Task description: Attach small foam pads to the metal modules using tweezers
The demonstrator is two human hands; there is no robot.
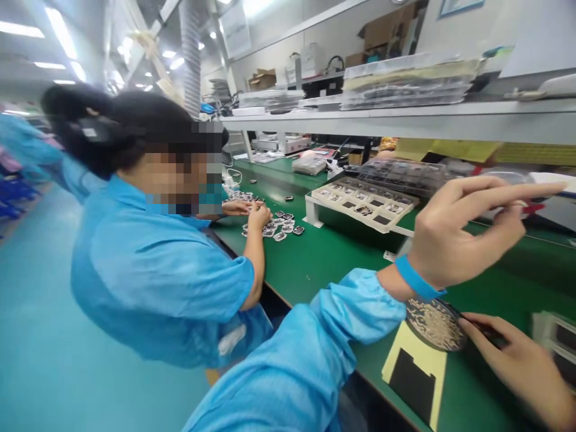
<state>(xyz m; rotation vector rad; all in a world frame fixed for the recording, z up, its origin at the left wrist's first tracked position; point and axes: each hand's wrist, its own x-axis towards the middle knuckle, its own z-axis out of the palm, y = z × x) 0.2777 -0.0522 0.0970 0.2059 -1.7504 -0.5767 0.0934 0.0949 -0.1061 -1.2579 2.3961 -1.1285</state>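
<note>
My left hand (468, 234), with a blue band at its wrist, is raised over the bench. Its index finger is stretched out, and the thumb meets a bent finger in a pinch; a tiny pale spot shows there, too small to name. Lower right, my right hand (517, 360) grips black tweezers (488, 331), whose tips are at the rim of a round dish (459, 343). Many small beige pieces (434, 324) fill the dish. It sits on a yellow sheet (438, 399) that also carries a black sheet (411, 384).
Left of me, a co-worker (157, 258) in blue handles small framed parts (281, 225) spread on the green bench (315, 264). A compartment tray (364, 201) stands on white supports. Above runs a shelf (396, 117) with stacked clear trays (409, 84). More trays (558, 336) lie far right.
</note>
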